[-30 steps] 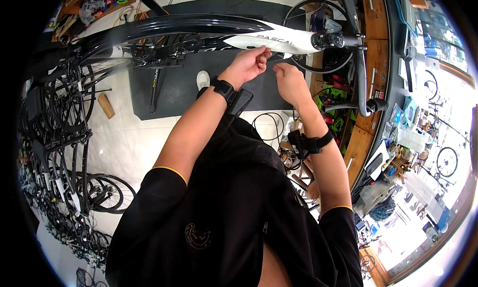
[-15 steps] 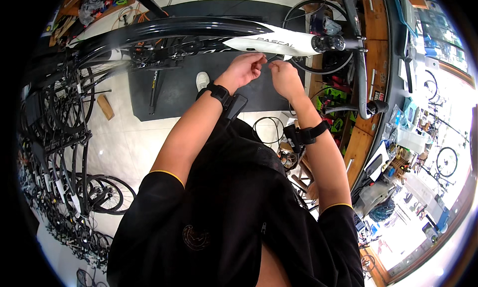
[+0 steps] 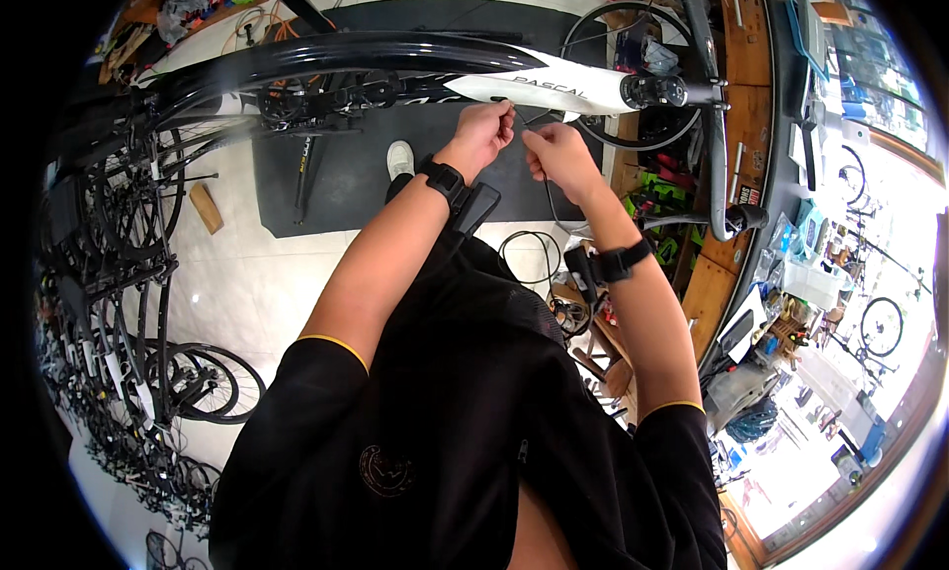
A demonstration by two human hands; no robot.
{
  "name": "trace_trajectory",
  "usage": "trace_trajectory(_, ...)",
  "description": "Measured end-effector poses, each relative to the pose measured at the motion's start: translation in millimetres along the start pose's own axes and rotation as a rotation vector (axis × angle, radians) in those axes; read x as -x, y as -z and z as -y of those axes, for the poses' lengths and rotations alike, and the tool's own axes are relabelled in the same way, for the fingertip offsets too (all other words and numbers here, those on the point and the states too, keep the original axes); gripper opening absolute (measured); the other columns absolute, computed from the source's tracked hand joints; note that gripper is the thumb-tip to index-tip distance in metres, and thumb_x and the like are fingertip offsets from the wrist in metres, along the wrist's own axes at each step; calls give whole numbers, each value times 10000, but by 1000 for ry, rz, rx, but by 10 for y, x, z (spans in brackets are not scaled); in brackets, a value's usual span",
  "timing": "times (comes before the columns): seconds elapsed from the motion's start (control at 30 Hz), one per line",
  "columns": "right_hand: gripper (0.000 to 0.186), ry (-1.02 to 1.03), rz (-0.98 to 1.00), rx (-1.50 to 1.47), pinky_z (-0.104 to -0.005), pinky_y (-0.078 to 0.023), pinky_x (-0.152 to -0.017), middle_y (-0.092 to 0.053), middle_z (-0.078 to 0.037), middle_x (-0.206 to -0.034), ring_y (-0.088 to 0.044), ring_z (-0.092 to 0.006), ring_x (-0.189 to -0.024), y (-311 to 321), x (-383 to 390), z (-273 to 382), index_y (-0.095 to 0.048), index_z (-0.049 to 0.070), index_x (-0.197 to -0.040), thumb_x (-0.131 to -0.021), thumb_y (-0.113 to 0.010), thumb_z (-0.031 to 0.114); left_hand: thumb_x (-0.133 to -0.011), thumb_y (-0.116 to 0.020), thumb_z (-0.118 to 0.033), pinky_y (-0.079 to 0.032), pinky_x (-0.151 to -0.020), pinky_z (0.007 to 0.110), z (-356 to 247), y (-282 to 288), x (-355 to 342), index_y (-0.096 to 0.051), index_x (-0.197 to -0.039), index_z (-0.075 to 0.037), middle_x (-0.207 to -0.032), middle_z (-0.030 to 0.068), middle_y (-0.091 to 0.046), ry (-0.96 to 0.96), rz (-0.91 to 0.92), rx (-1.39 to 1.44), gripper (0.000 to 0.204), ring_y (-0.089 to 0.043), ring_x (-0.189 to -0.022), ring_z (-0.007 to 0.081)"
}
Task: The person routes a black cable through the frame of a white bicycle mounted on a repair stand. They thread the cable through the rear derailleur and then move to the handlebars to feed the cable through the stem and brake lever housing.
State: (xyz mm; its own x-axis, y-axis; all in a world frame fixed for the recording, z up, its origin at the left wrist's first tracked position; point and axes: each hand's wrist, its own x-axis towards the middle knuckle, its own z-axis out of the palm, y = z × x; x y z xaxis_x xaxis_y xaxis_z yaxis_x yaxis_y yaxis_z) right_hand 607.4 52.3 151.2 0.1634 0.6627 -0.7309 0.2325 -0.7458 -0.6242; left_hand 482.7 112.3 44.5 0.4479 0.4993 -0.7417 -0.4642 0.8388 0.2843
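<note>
A bicycle frame with a black tube and a white front section lies across the far side. My left hand is closed in a pinch, fingertips right by a small dark opening in the white tube's underside. To its right and slightly lower, my right hand is closed around a thin black cable. The cable spans the short gap between my hands; its tip is hidden at my left fingers. Below my right hand it hangs down toward a loose black loop.
Handlebars curve down at the right, before a wooden workbench and shelves. A dark mat covers the floor beneath the bicycle. Several bicycles stand along the left, near a wooden block.
My left hand has shifted slightly left, to the opening in the tube. My right hand has moved a little down and left, and the cable below it now shows more clearly.
</note>
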Motion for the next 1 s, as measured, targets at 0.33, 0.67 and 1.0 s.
trace_trajectory(0.33,163,372,-213,253,-371,-509,-610,-662,-141,-713,-645,-271,-632,73,172,-314,-658,-35,-859,-856,-626,125,-943,-591,-145,-435,-589,220,-17,40,25,-634,-904,-45,-778,-4,-585,38,76,8,116,-505,-642,80)
trace_trajectory(0.67,210,353,-398,694,-465,-534,-756,-649,-263,-798,-646,-431,-785,-205,34,197,-676,-27,-803,-825,-555,144,-959,-576,-187,-405,-563,196,-182,42,195,-651,-939,-43,-792,-14,-584,55,178,-109,164,-500,-656,57)
trace_trajectory(1.0,215,346,-360,756,-467,-543,-760,-661,-266,-833,-656,-429,-806,46,124,11,-671,-26,-811,-842,-547,146,-921,-606,-138,-361,-522,215,59,-126,109,-629,-854,-81,-741,-10,-583,110,49,-40,92,-538,-638,74)
